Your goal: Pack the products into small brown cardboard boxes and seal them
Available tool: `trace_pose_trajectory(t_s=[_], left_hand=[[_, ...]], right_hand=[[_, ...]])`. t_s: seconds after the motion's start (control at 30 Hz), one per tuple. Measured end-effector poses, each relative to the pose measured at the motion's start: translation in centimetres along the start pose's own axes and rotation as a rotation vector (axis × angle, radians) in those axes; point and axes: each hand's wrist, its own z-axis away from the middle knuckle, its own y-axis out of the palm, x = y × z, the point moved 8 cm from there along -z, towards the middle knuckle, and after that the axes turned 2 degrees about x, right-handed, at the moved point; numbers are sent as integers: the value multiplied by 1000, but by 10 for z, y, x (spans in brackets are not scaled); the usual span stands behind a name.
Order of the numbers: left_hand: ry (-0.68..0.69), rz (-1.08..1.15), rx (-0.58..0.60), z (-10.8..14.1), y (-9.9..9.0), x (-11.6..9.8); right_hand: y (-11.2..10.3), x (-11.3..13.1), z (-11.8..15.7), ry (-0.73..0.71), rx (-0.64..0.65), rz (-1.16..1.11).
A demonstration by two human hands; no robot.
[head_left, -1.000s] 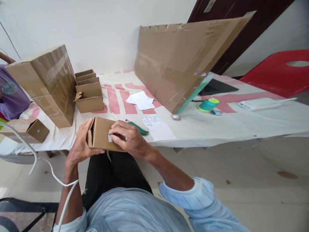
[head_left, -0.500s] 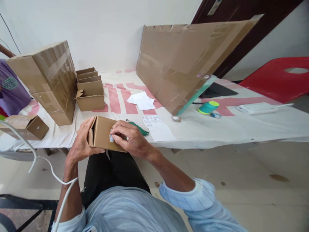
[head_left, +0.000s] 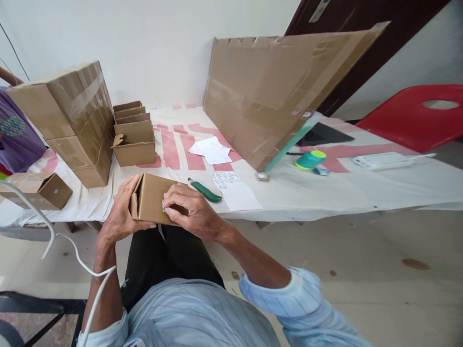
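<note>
A small brown cardboard box (head_left: 152, 196) is held at the table's front edge, above my lap. My left hand (head_left: 121, 210) is wrapped round its left end, thumb along the near lower edge, beside a partly raised end flap. Curled fingers of my right hand (head_left: 193, 212) press on a small white sticker (head_left: 164, 202) on the box's upper face; they cover most of it. Just beyond my right hand lies a green utility knife (head_left: 205, 190). Beside the knife is a white sheet (head_left: 241, 195) with several small stickers along its far end.
Taped boxes (head_left: 77, 120) are stacked at left, with open boxes (head_left: 134, 147) beside them and another small box (head_left: 39, 190) in front. A large cardboard sheet (head_left: 267, 91) leans behind the papers (head_left: 213, 149). A teal roll (head_left: 310, 159) and power strip (head_left: 383, 161) lie right.
My right hand has shifted slightly left over the sticker, covering more of it. More of the green utility knife now shows. My left hand keeps its hold on the box.
</note>
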Motion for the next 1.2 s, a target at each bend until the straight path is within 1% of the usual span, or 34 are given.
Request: trace_pose_trajectory(t_s=[0.17,0.3,0.47,0.6,0.77,1.07,1.2], left_hand=[[-18,0,11,1,0,0],[-28,-1,-3,4,0,0],[12,-2,-21,8,-1,-2],[24,-4,-32,9,0,-4],[6,-16,-12,10,1,-4],[32,-28,-26,12,1,-7],[56,-40,-27,12,2,-7]], right_hand=[[-2,-4,4,66,-54,25],[-1,-1,6,51,-61,64],[1,5,6,24,-80,84],[3,5,6,34,-79,69],[4,3,8,49,-81,40],[5,7,11,-6,-108,33],[5,7,11,-9,-105,26]])
